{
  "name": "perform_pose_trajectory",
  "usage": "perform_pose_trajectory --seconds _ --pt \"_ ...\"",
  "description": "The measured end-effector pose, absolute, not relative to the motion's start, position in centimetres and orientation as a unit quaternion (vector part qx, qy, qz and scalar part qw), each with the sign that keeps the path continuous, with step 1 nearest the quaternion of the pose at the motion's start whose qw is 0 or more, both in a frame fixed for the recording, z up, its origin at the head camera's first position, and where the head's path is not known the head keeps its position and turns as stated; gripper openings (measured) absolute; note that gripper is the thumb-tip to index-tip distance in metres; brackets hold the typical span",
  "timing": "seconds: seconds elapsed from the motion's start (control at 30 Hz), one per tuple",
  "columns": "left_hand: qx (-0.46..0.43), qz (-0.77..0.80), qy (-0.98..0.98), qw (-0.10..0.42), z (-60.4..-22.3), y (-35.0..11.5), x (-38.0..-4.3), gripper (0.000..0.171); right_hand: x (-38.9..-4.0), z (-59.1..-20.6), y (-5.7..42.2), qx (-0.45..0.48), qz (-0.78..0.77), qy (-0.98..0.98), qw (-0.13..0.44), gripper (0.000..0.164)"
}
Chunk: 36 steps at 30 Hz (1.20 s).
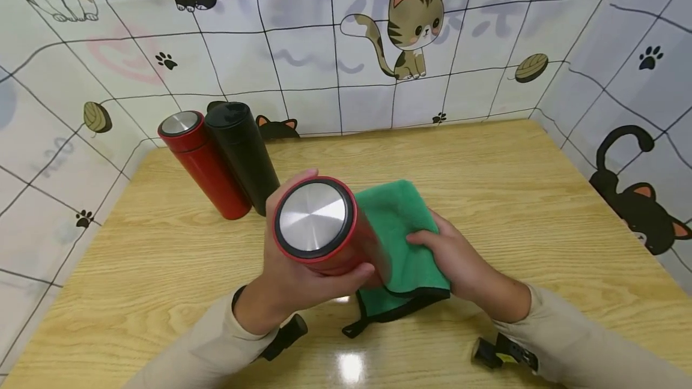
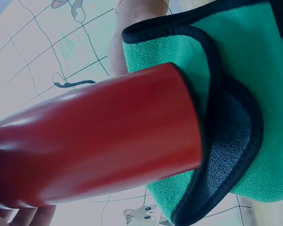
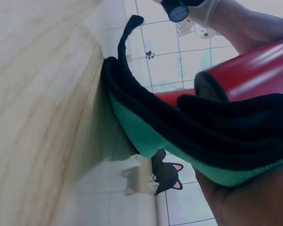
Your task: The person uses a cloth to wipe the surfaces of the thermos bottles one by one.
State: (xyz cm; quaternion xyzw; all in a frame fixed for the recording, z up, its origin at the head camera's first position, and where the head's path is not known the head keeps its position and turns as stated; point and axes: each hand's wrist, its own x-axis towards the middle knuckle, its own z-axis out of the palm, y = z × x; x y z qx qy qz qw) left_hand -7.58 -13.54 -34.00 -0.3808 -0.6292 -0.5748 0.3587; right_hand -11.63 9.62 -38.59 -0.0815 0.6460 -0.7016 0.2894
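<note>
My left hand [image 1: 294,275] grips a red vacuum flask [image 1: 373,251] near its silver-topped lid [image 1: 313,217], which is tilted up toward the head camera. In my right hand [image 1: 456,257] is a folded green towel [image 1: 402,215] with black edging, the thumb lying on top of it. The left wrist view has the flask's base end [image 2: 179,117] up against the towel [image 2: 259,56]. Seen from the right wrist, the dark base of the flask [image 3: 212,87] hangs above the table, beside the folded towel [image 3: 141,132]. Part of the right fingers is hidden behind the towel.
At the back left of the wooden table [image 1: 486,185] stand another red flask [image 1: 208,167] and a black flask [image 1: 243,149], side by side. A cat-patterned white cloth wall [image 1: 303,59] encloses the table at the back and sides.
</note>
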Motion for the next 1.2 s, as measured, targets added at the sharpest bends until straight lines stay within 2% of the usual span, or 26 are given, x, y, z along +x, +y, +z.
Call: perform_pose_trajectory --seconds 0.23,0.37,0.67,0.87,1.1,1.2 --pt "-0.430 -0.594 -0.560 0.386 -34.2 -13.3 -7.9 0.096 -11.2 -38.8 9.7 -0.074 -0.714 0.600 0.353 0.053" --pt "-0.428 -0.598 -0.548 0.400 -34.0 -13.2 -8.0 0.094 -11.1 -38.8 9.8 -0.087 -0.715 0.586 0.371 0.046" --pt "-0.372 -0.598 -0.576 0.414 -33.5 -14.4 -8.1 0.094 -11.2 -38.8 9.6 -0.029 -0.711 0.616 0.338 0.063" --pt "-0.292 -0.624 -0.580 0.435 -32.6 -19.0 -7.3 0.094 -12.3 -39.2 9.5 -0.047 -0.691 0.642 0.328 0.073" --pt "-0.135 -0.593 -0.640 0.470 -31.7 -26.7 -6.2 0.090 -14.1 -39.7 10.5 -0.066 -0.672 0.661 0.329 0.064" --pt "-0.075 -0.555 -0.680 0.474 -31.1 -29.5 -6.1 0.086 -15.0 -39.7 11.2 -0.112 -0.631 0.699 0.316 0.062"
